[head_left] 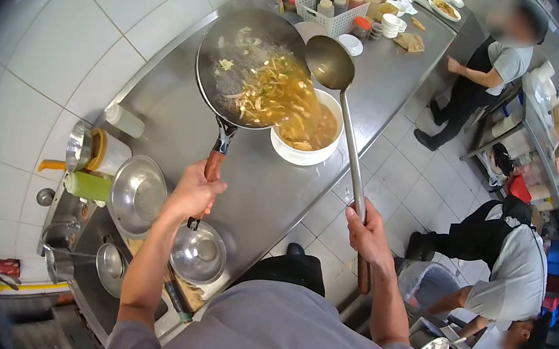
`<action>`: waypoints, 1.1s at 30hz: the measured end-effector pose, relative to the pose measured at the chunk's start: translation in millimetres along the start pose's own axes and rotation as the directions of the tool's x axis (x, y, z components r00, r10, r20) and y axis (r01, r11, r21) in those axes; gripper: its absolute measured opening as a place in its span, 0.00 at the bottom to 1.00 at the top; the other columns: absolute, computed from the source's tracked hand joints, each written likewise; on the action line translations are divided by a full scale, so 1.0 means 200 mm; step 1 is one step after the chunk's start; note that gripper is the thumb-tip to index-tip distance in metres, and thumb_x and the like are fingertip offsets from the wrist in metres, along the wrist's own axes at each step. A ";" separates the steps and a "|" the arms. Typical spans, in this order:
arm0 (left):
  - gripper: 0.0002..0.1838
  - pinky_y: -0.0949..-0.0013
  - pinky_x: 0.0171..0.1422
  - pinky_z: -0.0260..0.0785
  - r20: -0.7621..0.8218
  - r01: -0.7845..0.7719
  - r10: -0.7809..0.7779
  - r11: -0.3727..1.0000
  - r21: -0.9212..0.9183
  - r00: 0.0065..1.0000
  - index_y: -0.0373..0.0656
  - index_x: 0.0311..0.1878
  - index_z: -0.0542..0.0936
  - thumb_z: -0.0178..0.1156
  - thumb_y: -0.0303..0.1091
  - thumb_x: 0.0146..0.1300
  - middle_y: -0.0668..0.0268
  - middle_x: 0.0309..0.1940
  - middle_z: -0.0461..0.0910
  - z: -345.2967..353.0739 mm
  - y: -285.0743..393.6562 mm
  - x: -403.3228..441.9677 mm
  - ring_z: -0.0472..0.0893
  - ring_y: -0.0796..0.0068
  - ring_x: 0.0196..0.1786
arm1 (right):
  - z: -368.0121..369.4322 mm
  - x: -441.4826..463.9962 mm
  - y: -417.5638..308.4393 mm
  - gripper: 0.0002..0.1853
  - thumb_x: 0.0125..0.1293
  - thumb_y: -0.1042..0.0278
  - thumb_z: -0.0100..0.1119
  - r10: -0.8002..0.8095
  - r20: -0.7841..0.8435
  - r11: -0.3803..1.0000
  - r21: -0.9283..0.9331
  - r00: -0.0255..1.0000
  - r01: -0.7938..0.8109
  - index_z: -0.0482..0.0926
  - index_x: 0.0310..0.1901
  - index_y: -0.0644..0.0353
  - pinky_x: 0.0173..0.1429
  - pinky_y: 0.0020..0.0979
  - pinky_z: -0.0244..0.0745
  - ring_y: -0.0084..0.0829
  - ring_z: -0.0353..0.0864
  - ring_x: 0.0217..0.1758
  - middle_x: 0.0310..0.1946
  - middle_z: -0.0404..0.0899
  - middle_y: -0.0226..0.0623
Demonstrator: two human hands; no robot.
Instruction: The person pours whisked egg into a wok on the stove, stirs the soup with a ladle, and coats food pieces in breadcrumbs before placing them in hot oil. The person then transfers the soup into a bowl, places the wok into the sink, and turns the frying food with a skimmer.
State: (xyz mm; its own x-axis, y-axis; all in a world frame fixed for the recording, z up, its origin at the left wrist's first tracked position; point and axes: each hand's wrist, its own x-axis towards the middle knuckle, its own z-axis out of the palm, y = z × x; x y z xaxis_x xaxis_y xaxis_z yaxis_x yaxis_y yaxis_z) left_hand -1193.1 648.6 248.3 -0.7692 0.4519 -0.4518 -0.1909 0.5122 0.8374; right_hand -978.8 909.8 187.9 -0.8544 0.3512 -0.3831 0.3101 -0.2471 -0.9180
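Note:
My left hand point(195, 193) is closed round the wooden handle of a dark wok point(228, 50). The wok is tilted to the right, and soup with noodle-like strips and small pale pieces point(272, 93) pours over its edge. Below that edge a white bowl point(302, 156) on the steel counter holds brown broth. In my right hand point(368, 233) is the long handle of a ladle point(331, 62). Its cup hangs just beyond the bowl, beside the wok's rim, and looks wet inside.
A white basket point(340, 23) of sauce bottles stands at the counter's far end. Metal bowls point(139, 196), a green bottle point(89, 186) and a knife point(177, 298) lie at left. Two people work at right, one standing point(502, 69), one bending point(509, 265) near a bin point(426, 287).

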 end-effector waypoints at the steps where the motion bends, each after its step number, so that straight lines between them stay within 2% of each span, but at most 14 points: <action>1: 0.10 0.73 0.14 0.61 -0.001 0.005 -0.005 1.000 0.025 1.000 0.42 0.32 0.64 0.57 0.24 0.55 0.70 0.17 0.65 0.00 0.00 0.00 0.67 0.81 0.13 | 0.01 0.02 0.00 0.10 0.69 0.62 0.50 -0.011 -0.024 0.999 -0.054 1.000 0.010 0.67 0.35 0.58 0.20 0.24 0.56 0.16 0.58 0.16 0.16 0.59 0.22; 2: 0.10 0.73 0.14 0.61 -0.002 0.002 -0.002 1.000 0.030 1.000 0.42 0.32 0.64 0.57 0.24 0.55 0.70 0.17 0.65 0.00 0.00 0.00 0.67 0.81 0.13 | 0.01 0.05 0.01 0.10 0.69 0.62 0.50 -0.015 -0.025 0.999 -0.049 1.000 0.014 0.67 0.35 0.58 0.20 0.24 0.56 0.16 0.58 0.16 0.16 0.59 0.22; 4: 0.09 0.73 0.15 0.61 -0.013 -0.017 0.018 0.999 0.046 1.000 0.42 0.32 0.64 0.57 0.24 0.55 0.70 0.17 0.65 0.00 0.00 0.00 0.67 0.81 0.13 | 0.01 0.12 0.03 0.13 0.68 0.59 0.51 -0.189 -0.047 0.943 -0.288 0.981 0.168 0.68 0.33 0.61 0.25 0.30 0.60 0.22 0.63 0.20 0.17 0.61 0.28; 7: 0.09 0.72 0.15 0.61 -0.023 -0.031 0.033 0.995 0.090 0.999 0.41 0.32 0.64 0.56 0.24 0.56 0.70 0.17 0.66 0.01 0.02 0.00 0.67 0.80 0.13 | 0.03 0.18 -0.04 0.15 0.67 0.57 0.51 -0.250 -0.090 0.885 -0.425 0.964 0.190 0.68 0.33 0.63 0.29 0.36 0.61 0.29 0.67 0.23 0.18 0.64 0.36; 11: 0.08 0.72 0.15 0.62 -0.034 -0.042 0.049 0.983 0.180 0.998 0.41 0.33 0.65 0.56 0.25 0.56 0.69 0.17 0.66 0.01 0.03 -0.02 0.68 0.80 0.13 | 0.05 0.28 -0.11 0.16 0.67 0.57 0.51 -0.311 -0.120 0.837 -0.505 0.943 0.212 0.67 0.33 0.63 0.28 0.32 0.60 0.25 0.63 0.23 0.18 0.63 0.32; 13: 0.08 0.72 0.15 0.61 -0.040 -0.057 0.066 0.977 0.208 0.997 0.38 0.36 0.67 0.56 0.25 0.56 0.68 0.18 0.68 0.02 0.03 -0.04 0.68 0.79 0.13 | 0.05 0.35 -0.09 0.14 0.66 0.58 0.50 -0.321 -0.133 0.802 -0.565 0.938 0.195 0.68 0.37 0.64 0.30 0.43 0.63 0.49 0.70 0.23 0.17 0.67 0.49; 16: 0.08 0.66 0.20 0.64 -0.055 -0.085 0.106 0.950 0.300 0.993 0.36 0.37 0.68 0.56 0.26 0.55 0.64 0.17 0.68 0.04 0.05 -0.04 0.71 0.72 0.15 | 0.00 0.41 0.03 0.14 0.66 0.59 0.49 -0.337 -0.099 0.761 -0.614 0.937 0.209 0.66 0.37 0.64 0.31 0.46 0.64 0.55 0.71 0.25 0.18 0.69 0.54; 17: 0.08 0.66 0.20 0.64 -0.055 -0.091 0.112 0.952 0.294 0.992 0.36 0.37 0.68 0.56 0.26 0.55 0.64 0.17 0.68 0.03 0.01 -0.02 0.71 0.72 0.15 | 0.00 0.39 0.03 0.14 0.66 0.59 0.49 -0.341 -0.098 0.756 -0.620 0.935 0.211 0.66 0.37 0.64 0.31 0.46 0.64 0.55 0.71 0.25 0.18 0.69 0.54; 19: 0.09 0.60 0.28 0.66 -0.069 -0.206 0.255 0.890 0.408 0.965 0.35 0.37 0.70 0.55 0.26 0.53 0.58 0.18 0.69 0.02 -0.08 0.03 0.73 0.61 0.20 | -0.02 0.31 0.06 0.13 0.66 0.61 0.51 -0.351 -0.070 0.709 -0.672 0.934 0.216 0.66 0.36 0.64 0.33 0.47 0.65 0.56 0.73 0.27 0.19 0.71 0.54; 23: 0.10 0.57 0.34 0.66 -0.116 -0.199 0.296 0.838 0.508 0.948 0.34 0.37 0.70 0.54 0.26 0.52 0.53 0.18 0.70 0.06 0.00 -0.04 0.74 0.50 0.25 | -0.08 0.17 0.12 0.12 0.64 0.63 0.53 -0.343 -0.046 0.613 -0.767 0.938 0.187 0.66 0.37 0.63 0.32 0.48 0.65 0.56 0.74 0.26 0.19 0.71 0.53; 25: 0.10 0.55 0.35 0.66 -0.123 -0.181 0.294 0.815 0.550 0.948 0.34 0.39 0.71 0.53 0.25 0.52 0.47 0.20 0.73 0.07 0.02 -0.06 0.75 0.43 0.27 | -0.12 0.11 0.14 0.11 0.62 0.64 0.55 -0.425 -0.038 0.545 -0.808 0.904 0.222 0.67 0.37 0.61 0.30 0.48 0.66 0.56 0.75 0.26 0.18 0.72 0.51; 28: 0.11 0.53 0.36 0.66 -0.143 -0.221 0.378 0.764 0.607 0.915 0.32 0.40 0.71 0.54 0.24 0.52 0.45 0.21 0.73 0.08 -0.01 -0.06 0.76 0.43 0.30 | -0.07 0.06 0.16 0.09 0.63 0.65 0.55 -0.437 -0.114 0.610 -0.766 0.892 0.201 0.67 0.37 0.60 0.29 0.48 0.66 0.54 0.75 0.25 0.18 0.73 0.50; 32: 0.11 0.50 0.39 0.65 -0.140 -0.219 0.391 0.738 0.638 0.910 0.32 0.40 0.71 0.53 0.24 0.53 0.41 0.25 0.74 0.11 0.01 -0.09 0.75 0.38 0.34 | 0.02 0.09 0.13 0.10 0.63 0.65 0.54 -0.522 -0.135 0.520 -0.833 0.842 0.189 0.68 0.42 0.59 0.30 0.50 0.69 0.55 0.76 0.26 0.24 0.76 0.51; 33: 0.12 0.48 0.40 0.66 -0.128 -0.226 0.401 0.720 0.656 0.907 0.31 0.41 0.70 0.53 0.23 0.52 0.40 0.26 0.75 0.11 0.02 -0.09 0.75 0.38 0.35 | 0.01 0.09 0.14 0.13 0.63 0.65 0.55 -0.529 -0.136 0.493 -0.852 0.838 0.173 0.68 0.47 0.58 0.30 0.49 0.70 0.55 0.77 0.27 0.27 0.77 0.50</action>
State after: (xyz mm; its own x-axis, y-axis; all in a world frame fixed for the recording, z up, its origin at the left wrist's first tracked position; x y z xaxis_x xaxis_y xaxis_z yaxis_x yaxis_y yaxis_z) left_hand -1166.8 658.0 253.2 -0.8524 0.5217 -0.0343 0.4361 0.7457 0.5037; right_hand -985.6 907.9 155.2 -0.8229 0.5479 0.1504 0.3610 0.7085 -0.6064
